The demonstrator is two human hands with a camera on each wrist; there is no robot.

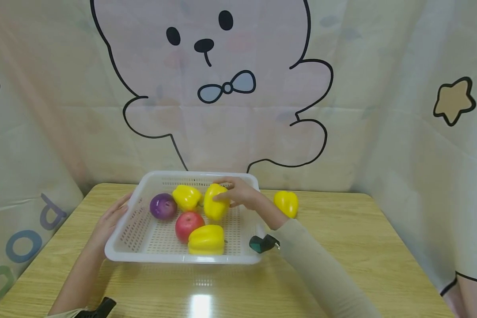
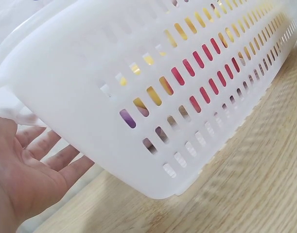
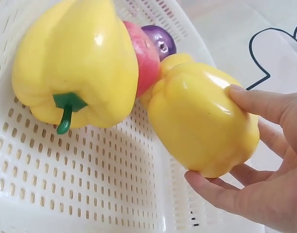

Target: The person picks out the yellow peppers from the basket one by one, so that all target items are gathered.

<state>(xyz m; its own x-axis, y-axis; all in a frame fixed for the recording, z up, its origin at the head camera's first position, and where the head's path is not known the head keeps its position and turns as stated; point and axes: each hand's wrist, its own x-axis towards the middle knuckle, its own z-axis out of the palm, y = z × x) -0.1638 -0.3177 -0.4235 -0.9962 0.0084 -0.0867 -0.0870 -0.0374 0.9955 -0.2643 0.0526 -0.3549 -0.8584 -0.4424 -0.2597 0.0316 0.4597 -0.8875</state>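
Observation:
My right hand [image 1: 240, 193] grips a yellow bell pepper [image 1: 215, 202] inside the white plastic basket [image 1: 143, 257]; in the right wrist view the thumb lies on its upper side and the fingers beneath. Two more yellow peppers lie in the basket, one at the back [image 1: 187, 197] and one at the front [image 1: 206, 240], the latter with a green stem in the right wrist view. Between them sits a red apple-like fruit [image 1: 188, 226], and a round purple vegetable [image 1: 163, 206] lies left. My left hand [image 1: 112, 222] rests against the basket's left side, fingers extended in the left wrist view [image 2: 46, 165].
Another yellow bell pepper [image 1: 286, 203] stands on the wooden table [image 1: 342, 247], right of the basket and behind my right forearm. A curtain with a cartoon bear [image 1: 230, 132] hangs behind the table, and printed cloth closes in both sides.

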